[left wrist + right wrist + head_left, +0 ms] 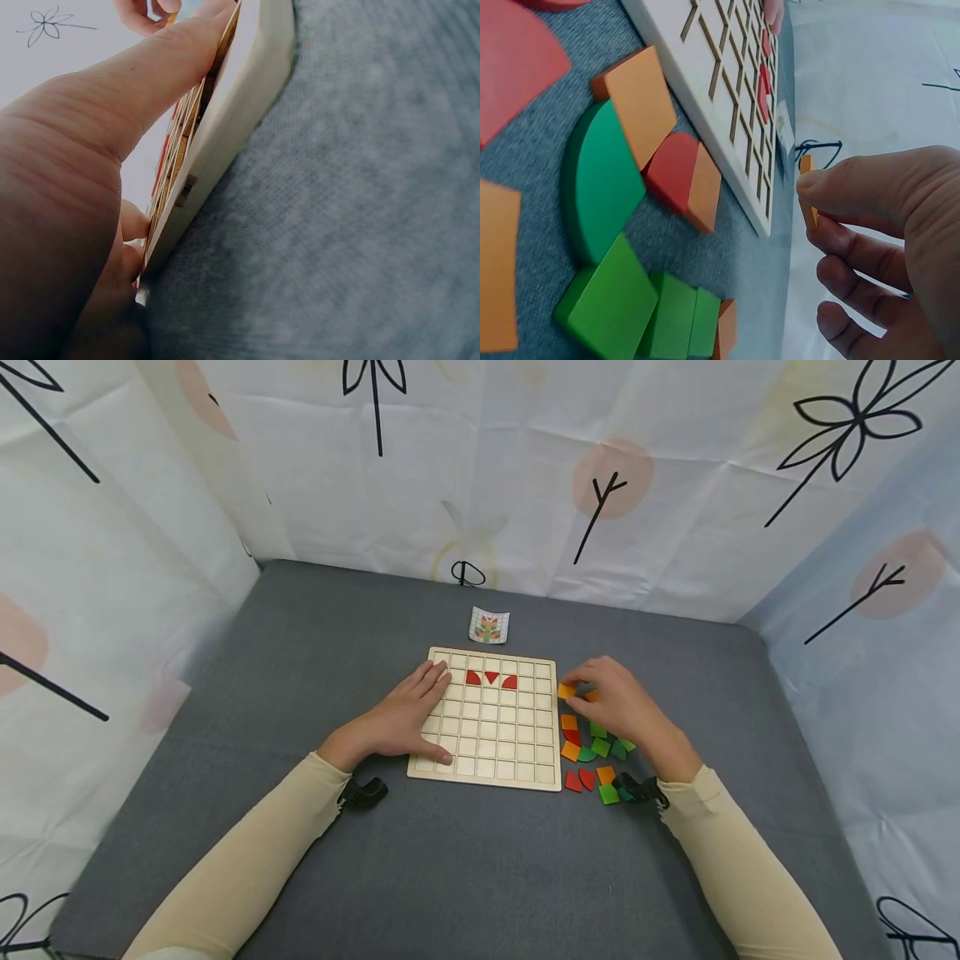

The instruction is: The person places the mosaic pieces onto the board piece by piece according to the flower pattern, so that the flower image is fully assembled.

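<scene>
A wooden grid board (495, 727) lies on the table, with three red pieces (491, 677) set in its cells near the far edge. My left hand (408, 710) rests spread over the board's left side, thumb on the near left cells. Between thumb and fingers my right hand (618, 697) pinches an orange square tile (808, 195), raised off the table by the board's right edge. Below that hand lie loose tiles: a dark green rounded piece (604, 184), green squares (615, 304), and orange and red ones.
A small card (489, 626) with a coloured grid picture lies beyond the board's far edge. Grey cloth (480, 860) covers the table. White printed sheets (487, 485) hang around its back and sides.
</scene>
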The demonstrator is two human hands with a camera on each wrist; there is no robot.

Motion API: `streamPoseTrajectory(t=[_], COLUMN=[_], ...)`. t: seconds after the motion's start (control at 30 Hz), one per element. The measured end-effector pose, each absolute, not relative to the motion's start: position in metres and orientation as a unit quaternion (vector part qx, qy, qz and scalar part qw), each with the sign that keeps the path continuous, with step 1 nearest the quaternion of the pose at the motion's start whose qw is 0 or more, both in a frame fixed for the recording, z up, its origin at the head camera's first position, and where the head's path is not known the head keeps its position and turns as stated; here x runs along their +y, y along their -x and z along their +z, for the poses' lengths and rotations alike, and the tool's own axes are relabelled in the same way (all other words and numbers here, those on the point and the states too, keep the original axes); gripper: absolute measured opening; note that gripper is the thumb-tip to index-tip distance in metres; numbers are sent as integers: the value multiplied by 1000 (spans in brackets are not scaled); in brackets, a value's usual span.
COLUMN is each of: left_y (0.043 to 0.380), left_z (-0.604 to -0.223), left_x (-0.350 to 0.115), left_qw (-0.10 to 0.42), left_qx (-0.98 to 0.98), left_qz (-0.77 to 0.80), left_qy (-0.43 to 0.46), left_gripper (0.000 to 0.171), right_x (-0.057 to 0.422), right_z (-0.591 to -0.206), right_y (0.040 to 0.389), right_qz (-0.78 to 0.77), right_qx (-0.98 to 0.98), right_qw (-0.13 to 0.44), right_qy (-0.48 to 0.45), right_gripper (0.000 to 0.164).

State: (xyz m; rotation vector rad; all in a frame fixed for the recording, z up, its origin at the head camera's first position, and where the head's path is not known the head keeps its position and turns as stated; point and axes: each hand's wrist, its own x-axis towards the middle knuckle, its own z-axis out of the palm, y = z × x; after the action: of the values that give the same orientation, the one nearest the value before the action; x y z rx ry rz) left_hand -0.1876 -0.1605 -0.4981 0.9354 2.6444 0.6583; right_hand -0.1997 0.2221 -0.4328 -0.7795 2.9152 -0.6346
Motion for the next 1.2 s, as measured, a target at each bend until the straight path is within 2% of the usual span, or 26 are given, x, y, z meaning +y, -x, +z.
streamPoseTrajectory(t=[1.2], left_y=[187], left_z=[-496], left_x=[-161], left_qw=[126], left_qx=[911], left_qz=[223], left_qy=[-324], left_gripper=[137], right_x=[174], right_z=[-419], right_y=[208], right_qz=[-223], right_qx=[933], right_qw=[27], right_qy=[282], right_gripper=[25])
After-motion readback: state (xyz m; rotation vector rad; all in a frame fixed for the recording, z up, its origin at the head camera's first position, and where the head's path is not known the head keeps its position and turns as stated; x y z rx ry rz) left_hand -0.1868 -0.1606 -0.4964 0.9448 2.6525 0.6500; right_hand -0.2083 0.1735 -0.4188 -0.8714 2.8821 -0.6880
